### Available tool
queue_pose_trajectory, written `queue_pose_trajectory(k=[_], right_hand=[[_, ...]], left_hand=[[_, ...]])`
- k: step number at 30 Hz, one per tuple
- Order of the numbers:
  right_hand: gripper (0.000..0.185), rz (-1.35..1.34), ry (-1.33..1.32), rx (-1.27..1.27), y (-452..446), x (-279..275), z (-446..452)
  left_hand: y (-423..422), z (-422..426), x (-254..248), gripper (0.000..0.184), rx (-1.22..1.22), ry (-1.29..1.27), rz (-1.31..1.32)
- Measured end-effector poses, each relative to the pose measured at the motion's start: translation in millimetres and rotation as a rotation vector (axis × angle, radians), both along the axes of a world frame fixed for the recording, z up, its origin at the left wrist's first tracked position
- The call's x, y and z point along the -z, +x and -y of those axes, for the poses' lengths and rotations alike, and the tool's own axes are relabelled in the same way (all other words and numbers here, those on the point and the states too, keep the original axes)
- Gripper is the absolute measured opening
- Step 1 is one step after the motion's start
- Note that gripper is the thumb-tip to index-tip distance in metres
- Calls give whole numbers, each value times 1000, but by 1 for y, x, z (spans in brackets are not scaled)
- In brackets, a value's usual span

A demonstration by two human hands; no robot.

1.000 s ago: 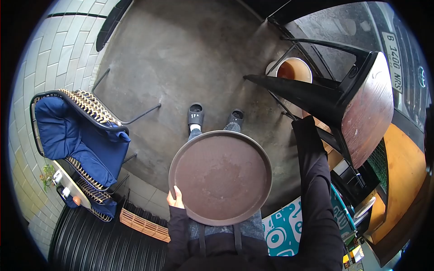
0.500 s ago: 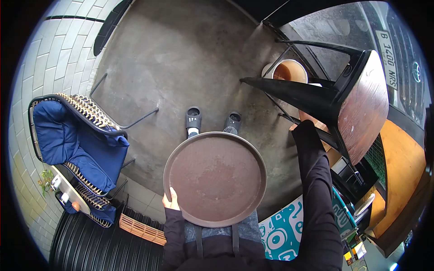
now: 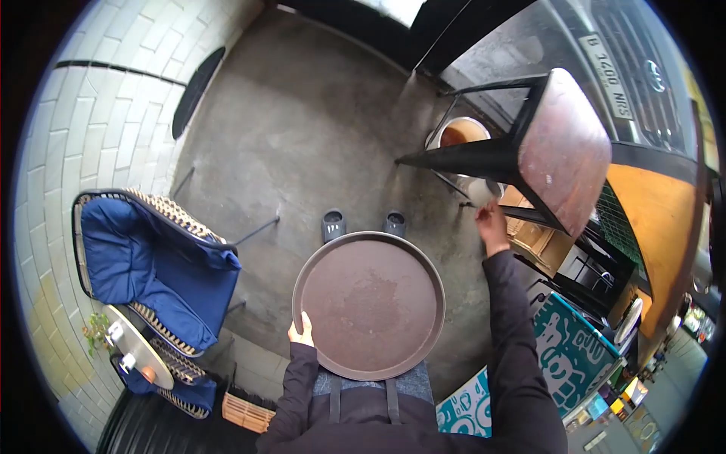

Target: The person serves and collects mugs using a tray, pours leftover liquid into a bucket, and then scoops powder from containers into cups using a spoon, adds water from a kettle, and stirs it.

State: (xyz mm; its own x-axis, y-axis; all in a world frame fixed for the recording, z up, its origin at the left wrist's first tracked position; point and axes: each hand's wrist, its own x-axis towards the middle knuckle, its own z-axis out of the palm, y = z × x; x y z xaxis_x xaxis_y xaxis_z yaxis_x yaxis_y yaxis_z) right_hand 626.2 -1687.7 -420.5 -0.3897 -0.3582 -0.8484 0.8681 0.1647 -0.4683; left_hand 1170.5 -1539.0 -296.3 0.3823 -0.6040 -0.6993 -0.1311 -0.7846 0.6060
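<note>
1. Holding a round brown tray (image 3: 370, 303) in front of the waist, over the legs, by the near-left part of its rim.
2. Gripping there with the left hand (image 3: 301, 331), laying the thumb over the edge; cannot tell the placing of the fingers beneath.
3. Facing the tray's flat inside up toward the camera; near circular in outline, so pointing no particular way along any long axis.
4. Reaching out with the right hand (image 3: 492, 225), well apart from the tray, bending the fingers beside a pale object (image 3: 480, 189); cannot tell whether closed on it, nor its long axis.
5. Near that hand: a black-legged stool (image 3: 567, 151) with a reddish seat, and a bucket (image 3: 475, 130) partly behind a stool leg.
6. Just beyond the tray's far rim: dark sandals (image 3: 333, 225) on the grey floor (image 3: 302, 121).
</note>
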Motion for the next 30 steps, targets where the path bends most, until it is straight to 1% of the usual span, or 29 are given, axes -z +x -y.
queue_pose_trajectory(k=[2,3,4,6,8,10,11,12,14,15,16,17,19,20,22,25,27,28,30], right_hand=[[26,-106,-93,-128,32,-52,-32],[27,-145,-150,-196,41,-71,-53],[29,-192,-206,-261,47,-87,-74],[31,-173,-188,-289,71,-148,-104],[31,-251,-230,-325,96,-205,-132],[30,-360,-169,-294,131,-276,-153],[30,-386,-200,-247,141,-303,-170],[30,-436,-201,-206,156,-326,-183],[30,-502,-218,-121,185,-363,-219],[30,-581,-238,-90,202,-376,-237],[31,-658,-259,-52,219,-388,-251],[31,-669,-280,3,233,-400,-265],[33,-800,-187,105,267,-422,-297],[33,-806,-193,154,281,-424,-314],[35,-882,-89,146,305,-430,-353],[36,-902,-59,246,352,-440,-405],[35,-914,-70,306,379,-433,-451],[36,-930,-60,330,394,-432,-472],[37,-943,-42,381,423,-435,-518]], left_hand=[[4,22,-5,41,130,-76,43],[-1,36,-12,40,153,-136,82],[-2,52,-19,40,189,-188,59],[0,79,-36,40,314,-197,54],[-1,107,-43,39,404,-306,7],[-5,131,-50,44,526,-365,-25],[-22,138,-78,42,548,-365,-97],[-30,146,-87,40,600,-367,-124],[-49,152,-95,39,640,-472,-243],[-64,151,-128,39,648,-418,-303],[-72,149,-137,39,722,-430,-302],[-83,144,-144,39,772,-463,-320],[-101,127,-156,39,859,-493,-375],[-110,114,-160,39,888,-485,-415],[-127,84,-169,39,989,-479,-471],[-141,25,-177,39,1098,-496,-570],[-150,-24,-173,37,1220,-470,-593],[-152,-51,-178,34,1234,-391,-715],[-153,-112,-196,31,1268,-312,-829]])
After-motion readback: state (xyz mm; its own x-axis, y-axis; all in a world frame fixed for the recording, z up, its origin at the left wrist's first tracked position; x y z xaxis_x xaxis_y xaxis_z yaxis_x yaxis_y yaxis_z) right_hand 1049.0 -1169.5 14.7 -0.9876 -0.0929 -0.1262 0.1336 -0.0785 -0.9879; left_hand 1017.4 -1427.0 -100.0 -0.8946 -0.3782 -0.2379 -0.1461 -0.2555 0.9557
